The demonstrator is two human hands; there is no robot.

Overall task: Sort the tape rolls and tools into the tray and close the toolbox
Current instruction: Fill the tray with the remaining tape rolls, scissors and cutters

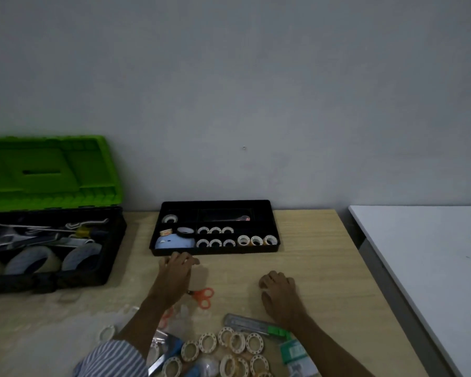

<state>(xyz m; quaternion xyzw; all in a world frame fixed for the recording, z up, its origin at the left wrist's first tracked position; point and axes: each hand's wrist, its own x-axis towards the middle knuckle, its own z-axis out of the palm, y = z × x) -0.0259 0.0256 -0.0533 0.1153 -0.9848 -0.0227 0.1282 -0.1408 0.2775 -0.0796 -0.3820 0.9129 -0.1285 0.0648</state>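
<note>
Black tray (229, 251) sat part-filled at twelve o'clock; left hand (176, 268) splayed, right hand (279, 289) loosely curled, both empty; six-o'clock tape rolls (208, 342) seemed next.

You face a plain grey wall (256, 77), dimly lit, with 1 small speck (244, 148) low on it. Your light wood table (324, 268) butts against it; a white tabletop (433, 254) stands just beside it on your right.

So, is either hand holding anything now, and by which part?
No, nothing. The left hand is open near the tray; the right hand rests on the table, empty.
</note>
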